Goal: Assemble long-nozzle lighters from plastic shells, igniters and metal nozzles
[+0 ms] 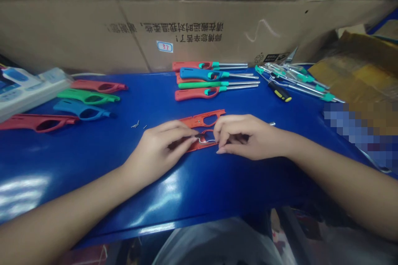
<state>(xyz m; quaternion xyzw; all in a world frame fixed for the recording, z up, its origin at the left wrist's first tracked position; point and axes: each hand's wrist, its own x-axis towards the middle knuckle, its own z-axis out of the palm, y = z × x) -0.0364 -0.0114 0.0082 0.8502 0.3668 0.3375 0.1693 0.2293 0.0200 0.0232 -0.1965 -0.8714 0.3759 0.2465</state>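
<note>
Two orange lighter handle halves lie open on the blue table: the upper half is behind my fingertips, the lower half nearer me. My left hand is closed in a pinch on a small black part over the lower half. From there a thin white wire curves right to the fingertips of my right hand. That hand's fingers are bent together at the right end of the lower half, hiding what lies between them. A metal tube end shows behind the right hand.
Several assembled lighters lie behind the handle halves. Loose coloured handles lie left, beside a white power strip and small screws. A screwdriver and metal lighter rods are right. A cardboard box stands behind.
</note>
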